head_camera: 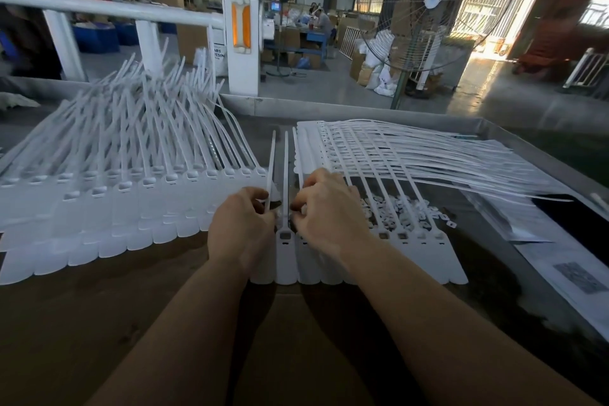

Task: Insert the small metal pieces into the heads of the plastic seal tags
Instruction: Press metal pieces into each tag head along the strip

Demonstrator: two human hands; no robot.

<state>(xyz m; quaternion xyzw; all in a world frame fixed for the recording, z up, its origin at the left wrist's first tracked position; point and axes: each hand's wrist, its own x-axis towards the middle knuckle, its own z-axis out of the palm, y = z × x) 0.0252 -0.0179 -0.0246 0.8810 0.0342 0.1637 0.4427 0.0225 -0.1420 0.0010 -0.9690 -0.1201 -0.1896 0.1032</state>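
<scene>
Head view: the row of seal tags [362,260] lies flat on the surface [99,306], heads up and side by side, probably so each socket can be filled in turn. Just right of that row sits the heap of small metal pieces [408,211]. Left hand [242,229] and right hand [329,211] meet over one tag head [285,236], fingers [298,204] curled nearly closed; whether they pinch a piece, I cannot tell.

Daylight is glaring through the doorway [494,10] at my right; my worktable [99,290] is lying dim, edges bowing.
</scene>
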